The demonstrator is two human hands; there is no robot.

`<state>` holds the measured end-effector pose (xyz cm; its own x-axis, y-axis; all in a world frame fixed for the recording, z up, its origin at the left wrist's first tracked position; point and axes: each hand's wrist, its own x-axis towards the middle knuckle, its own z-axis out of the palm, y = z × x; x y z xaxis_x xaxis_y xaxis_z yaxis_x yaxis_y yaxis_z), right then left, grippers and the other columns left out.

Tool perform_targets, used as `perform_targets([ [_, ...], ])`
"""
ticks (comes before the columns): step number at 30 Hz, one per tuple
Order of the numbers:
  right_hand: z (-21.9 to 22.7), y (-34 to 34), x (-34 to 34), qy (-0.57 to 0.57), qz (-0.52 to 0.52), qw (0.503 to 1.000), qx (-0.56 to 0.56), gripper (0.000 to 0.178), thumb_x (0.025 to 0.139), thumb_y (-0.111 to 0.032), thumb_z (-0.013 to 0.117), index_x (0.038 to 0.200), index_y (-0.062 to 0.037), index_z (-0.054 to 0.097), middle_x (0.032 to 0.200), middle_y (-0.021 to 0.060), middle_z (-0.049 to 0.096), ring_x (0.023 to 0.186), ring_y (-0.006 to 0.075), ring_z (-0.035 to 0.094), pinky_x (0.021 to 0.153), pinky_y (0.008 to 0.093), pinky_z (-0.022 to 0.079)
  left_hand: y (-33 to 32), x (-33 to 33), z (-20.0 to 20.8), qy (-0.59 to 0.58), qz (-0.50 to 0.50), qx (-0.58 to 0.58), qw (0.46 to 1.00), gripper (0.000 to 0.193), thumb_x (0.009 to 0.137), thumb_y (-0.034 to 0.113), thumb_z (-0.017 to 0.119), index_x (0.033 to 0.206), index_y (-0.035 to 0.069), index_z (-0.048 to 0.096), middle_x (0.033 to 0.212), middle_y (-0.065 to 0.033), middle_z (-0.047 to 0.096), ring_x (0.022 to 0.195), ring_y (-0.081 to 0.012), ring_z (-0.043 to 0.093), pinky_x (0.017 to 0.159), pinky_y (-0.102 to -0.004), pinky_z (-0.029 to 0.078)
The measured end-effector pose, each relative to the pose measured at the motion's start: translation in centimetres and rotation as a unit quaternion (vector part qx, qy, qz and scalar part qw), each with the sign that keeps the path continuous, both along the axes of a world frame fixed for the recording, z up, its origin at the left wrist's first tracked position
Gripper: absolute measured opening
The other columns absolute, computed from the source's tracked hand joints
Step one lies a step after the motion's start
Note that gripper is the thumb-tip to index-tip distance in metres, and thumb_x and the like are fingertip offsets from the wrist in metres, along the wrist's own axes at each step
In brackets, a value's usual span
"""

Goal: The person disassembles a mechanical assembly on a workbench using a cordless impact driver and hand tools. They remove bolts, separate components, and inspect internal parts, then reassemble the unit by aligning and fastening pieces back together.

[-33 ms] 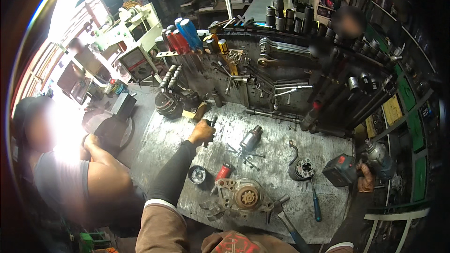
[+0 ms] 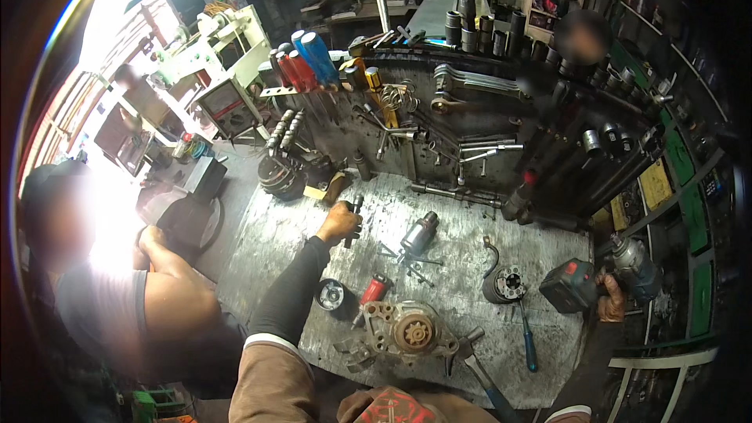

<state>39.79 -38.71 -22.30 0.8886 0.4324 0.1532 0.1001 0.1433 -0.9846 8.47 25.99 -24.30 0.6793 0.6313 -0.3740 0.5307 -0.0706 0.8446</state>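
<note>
My left hand [image 2: 338, 222] is closed around a short dark metal bar [image 2: 357, 204], held near the back of the metal-topped bench. At the right edge, my right hand [image 2: 612, 299] grips a cordless impact wrench [image 2: 633, 265], its dark battery [image 2: 569, 285] toward the bench. Between my arms lies a metal gear housing [image 2: 380, 321] with a toothed pinion [image 2: 415, 334]. Behind it are a small red tool [image 2: 376, 288], a round dark cup-shaped part [image 2: 330, 294] and a silver cylinder [image 2: 420, 232] with long bolts beside it.
A hammer [image 2: 487, 384] lies at the front edge. Further right are a teal-handled screwdriver [image 2: 530, 351] and a round motor part [image 2: 505, 287]. Wrenches [image 2: 486, 78], sockets [image 2: 467, 9] and screwdrivers [image 2: 317, 55] line the back rack. Another person [image 2: 149, 290] works at the left.
My left hand and the bar have shifted very slightly to the right. My right hand and the parts on the bench look the same.
</note>
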Motion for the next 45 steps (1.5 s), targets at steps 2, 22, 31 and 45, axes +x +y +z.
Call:
perform_targets([
  [2, 0.3, 0.1, -0.2, -0.013, 0.003, 1.000, 0.002, 0.029, 0.090, -0.022, 0.078, 0.112, -0.0034, 0.071, 0.101, 0.0042, 0.067, 0.092, 0.0170, 0.061, 0.090, 0.0346, 0.048, 0.1, 0.9, -1.6, -0.023, 0.033, -0.015, 0.999, 0.025, 0.086, 0.008, 0.076, 0.096, -0.008, 0.059, 0.081, -0.0167, 0.066, 0.064, -0.0234, 0.070, 0.052, -0.0411, 0.060],
  [22, -1.6, 1.1, -0.6, -0.036, -0.079, 0.996, 0.028, 0.058, 0.080, -0.027, 0.089, 0.132, -0.0115, 0.068, 0.129, 0.0068, 0.067, 0.113, 0.0274, 0.064, 0.103, 0.0466, 0.050, -1.3, 6.8, -6.0, 0.087, -0.027, 0.392, 0.916, 0.030, 0.079, 0.021, 0.075, 0.097, -0.002, 0.069, 0.096, -0.0291, 0.072, 0.094, -0.0463, 0.071, 0.084, -0.0515, 0.057],
  [31, -3.8, -0.3, 0.1, 0.000, -0.074, 0.996, -0.055, 0.059, 0.082, -0.039, 0.088, 0.132, -0.0150, 0.068, 0.127, 0.0062, 0.067, 0.109, 0.0265, 0.065, 0.101, 0.0441, 0.052, -2.6, 3.6, -4.6, 0.133, -0.129, 0.388, 0.903, 0.037, 0.082, 0.032, 0.074, 0.090, -0.004, 0.071, 0.093, -0.0309, 0.072, 0.093, -0.0455, 0.072, 0.085, -0.0513, 0.058],
  [45, 4.8, 4.9, -4.9, -0.025, -0.116, 0.993, 0.026, 0.047, 0.077, -0.026, 0.089, 0.118, -0.0095, 0.072, 0.113, 0.0061, 0.070, 0.102, 0.0255, 0.066, 0.098, 0.0420, 0.053, -11.0, 7.6, 22.7, -0.167, -0.289, 0.366, 0.869, 0.022, 0.092, 0.016, 0.074, 0.109, 0.001, 0.075, 0.099, -0.0145, 0.078, 0.087, -0.0219, 0.075, 0.080, -0.0364, 0.058],
])
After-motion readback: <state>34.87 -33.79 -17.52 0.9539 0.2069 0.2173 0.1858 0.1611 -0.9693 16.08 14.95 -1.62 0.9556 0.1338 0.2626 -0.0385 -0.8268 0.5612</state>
